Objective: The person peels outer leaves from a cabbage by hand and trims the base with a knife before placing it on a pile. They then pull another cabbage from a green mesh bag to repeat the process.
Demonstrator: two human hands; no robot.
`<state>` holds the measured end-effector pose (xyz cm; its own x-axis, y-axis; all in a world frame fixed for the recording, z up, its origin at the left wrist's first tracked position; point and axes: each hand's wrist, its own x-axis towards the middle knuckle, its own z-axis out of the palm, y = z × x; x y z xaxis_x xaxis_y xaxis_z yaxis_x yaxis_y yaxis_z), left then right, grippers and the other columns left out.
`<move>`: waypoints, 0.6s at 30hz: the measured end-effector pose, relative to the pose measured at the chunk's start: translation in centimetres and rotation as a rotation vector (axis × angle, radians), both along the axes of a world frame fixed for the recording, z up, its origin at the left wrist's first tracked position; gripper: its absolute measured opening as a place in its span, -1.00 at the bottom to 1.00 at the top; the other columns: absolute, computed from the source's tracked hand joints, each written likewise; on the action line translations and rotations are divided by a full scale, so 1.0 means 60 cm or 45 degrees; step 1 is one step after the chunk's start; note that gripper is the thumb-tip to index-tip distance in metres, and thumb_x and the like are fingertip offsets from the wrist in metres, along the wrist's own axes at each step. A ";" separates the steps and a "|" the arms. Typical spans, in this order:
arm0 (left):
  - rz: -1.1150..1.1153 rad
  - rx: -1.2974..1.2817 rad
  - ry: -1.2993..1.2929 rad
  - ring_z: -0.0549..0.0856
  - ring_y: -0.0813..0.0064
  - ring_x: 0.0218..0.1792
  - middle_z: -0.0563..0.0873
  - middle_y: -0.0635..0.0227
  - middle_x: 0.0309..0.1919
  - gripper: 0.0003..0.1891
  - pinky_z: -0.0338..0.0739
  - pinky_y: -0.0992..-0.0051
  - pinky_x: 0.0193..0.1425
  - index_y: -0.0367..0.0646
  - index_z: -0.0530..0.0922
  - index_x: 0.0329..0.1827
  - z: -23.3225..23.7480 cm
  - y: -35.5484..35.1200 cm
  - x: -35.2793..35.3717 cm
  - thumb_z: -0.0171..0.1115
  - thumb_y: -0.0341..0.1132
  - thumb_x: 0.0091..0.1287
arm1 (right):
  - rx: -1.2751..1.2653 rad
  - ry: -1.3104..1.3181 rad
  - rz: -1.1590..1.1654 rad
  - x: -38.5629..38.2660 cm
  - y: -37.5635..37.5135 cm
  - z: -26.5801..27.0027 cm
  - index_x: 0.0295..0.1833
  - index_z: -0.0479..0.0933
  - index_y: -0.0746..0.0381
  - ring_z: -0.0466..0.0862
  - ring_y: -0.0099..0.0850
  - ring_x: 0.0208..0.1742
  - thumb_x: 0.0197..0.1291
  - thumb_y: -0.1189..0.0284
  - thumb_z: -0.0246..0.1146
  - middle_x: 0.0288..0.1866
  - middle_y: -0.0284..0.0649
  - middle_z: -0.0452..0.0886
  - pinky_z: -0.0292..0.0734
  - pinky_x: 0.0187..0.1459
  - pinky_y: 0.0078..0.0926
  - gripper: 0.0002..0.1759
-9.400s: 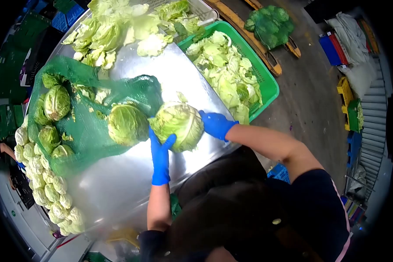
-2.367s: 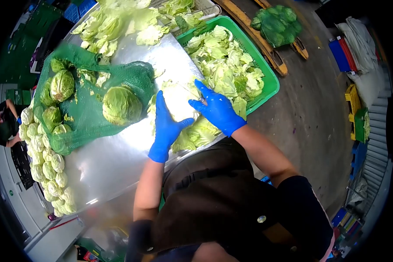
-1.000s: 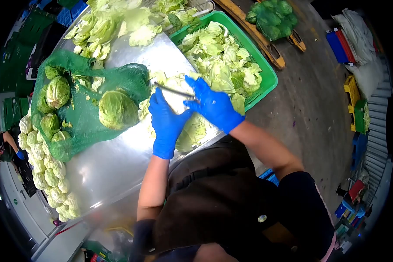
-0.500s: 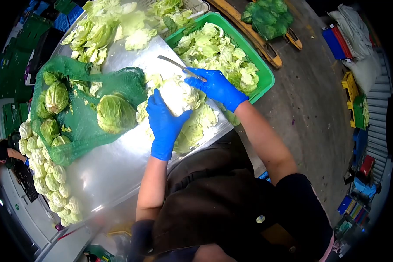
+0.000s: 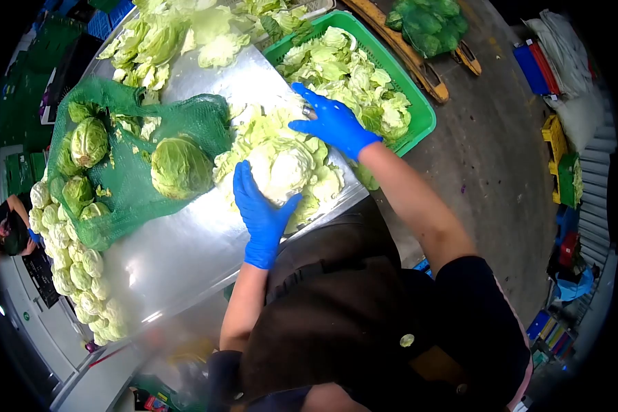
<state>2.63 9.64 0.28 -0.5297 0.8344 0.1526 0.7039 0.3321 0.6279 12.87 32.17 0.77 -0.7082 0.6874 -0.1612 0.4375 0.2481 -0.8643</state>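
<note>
On the metal table [image 5: 185, 237] a pale trimmed cabbage [image 5: 290, 170] lies among loose leaves [image 5: 257, 130]. My left hand [image 5: 262, 216], in a blue glove, rests against the cabbage's near left side, thumb and fingers apart. Above and right of the cabbage is my right hand [image 5: 333, 123], also gloved, with its fingers spread. A small piece of the knife [image 5: 307, 111] shows by its fingertips; its blade cannot be made out. An untrimmed green cabbage [image 5: 180, 167] sits on green netting [image 5: 134, 199] to the left.
A green crate [image 5: 422, 130] of leaves stands beyond my right hand. Several trimmed cabbages [image 5: 80, 276] line the table's left edge. More leaves [image 5: 161, 41] lie at the far end. A pallet truck [image 5: 398, 51] and netted cabbages [image 5: 429, 26] are behind. Another person [image 5: 10, 226] is at far left.
My right hand has opened its fingers, and the knife's long blade no longer shows. The cabbage has turned and sits slightly lower beside my left hand.
</note>
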 end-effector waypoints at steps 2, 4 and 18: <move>0.016 0.024 0.002 0.18 -0.16 0.46 0.18 -0.17 0.46 0.21 0.13 0.07 0.51 -0.30 0.07 0.52 0.002 0.006 -0.002 0.66 -0.08 -0.16 | -0.231 0.012 0.048 0.012 -0.010 0.028 0.57 0.18 -0.05 0.60 -0.29 0.24 0.15 0.22 0.44 0.34 -0.11 0.55 0.50 0.21 -0.34 -0.10; 0.038 0.035 -0.012 0.16 -0.17 0.47 0.14 -0.15 0.48 0.22 0.11 0.05 0.52 -0.29 0.07 0.53 0.019 0.008 0.001 0.66 -0.08 -0.18 | -0.377 -0.161 0.195 0.018 -0.019 0.032 0.57 0.19 0.02 0.52 -0.42 0.29 0.15 0.30 0.46 0.37 -0.19 0.52 0.45 0.23 -0.43 -0.11; -0.230 -0.216 -0.014 0.32 -0.05 0.41 0.09 -0.02 0.50 0.17 0.39 0.14 0.42 0.06 0.29 0.45 0.050 0.050 -0.062 0.70 -0.34 -0.42 | -0.301 -0.053 0.184 0.039 -0.069 0.031 0.42 0.40 0.11 0.67 -0.32 -0.14 0.04 0.01 0.48 -0.05 0.08 0.67 0.56 -0.02 -0.37 -0.14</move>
